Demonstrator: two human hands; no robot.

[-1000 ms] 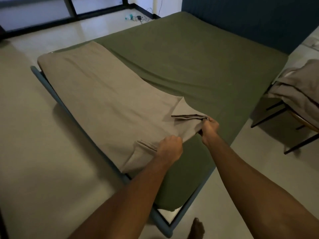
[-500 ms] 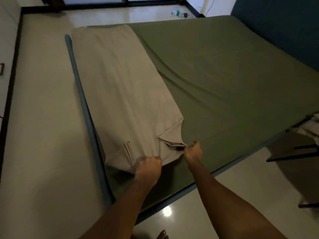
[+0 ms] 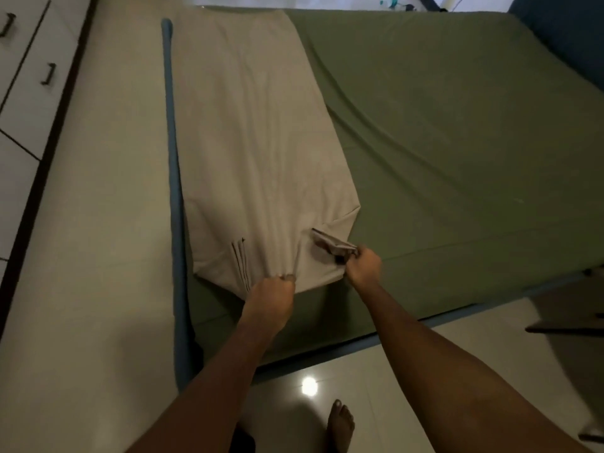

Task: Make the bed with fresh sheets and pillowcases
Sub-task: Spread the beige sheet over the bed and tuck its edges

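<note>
- Left hand (image 3: 271, 295) fisted on the near edge of the folded beige sheet (image 3: 255, 142); right hand (image 3: 362, 266) pinches its layered corner.
- Same grips as a second ago; sheet now drawn taut, running away from my fingers.
- Still folded on the green mattress (image 3: 457, 142), so spreading probably comes next.

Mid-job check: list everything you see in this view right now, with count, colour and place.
folded sheet: 1, beige, lying along the bed's left side
fitted sheet: 1, green, covering the bed
bed frame: 1, blue, along left and near edges
upright panel: 1, dark blue, top right
drawer unit: 1, white, dark handles, far left
floor: 1, pale tile, around the bed
foot: 1, bare, on floor, bottom centre
left hand: 1, grips folded sheet's near edge
right hand: 1, pinches folded sheet's near corner
</note>
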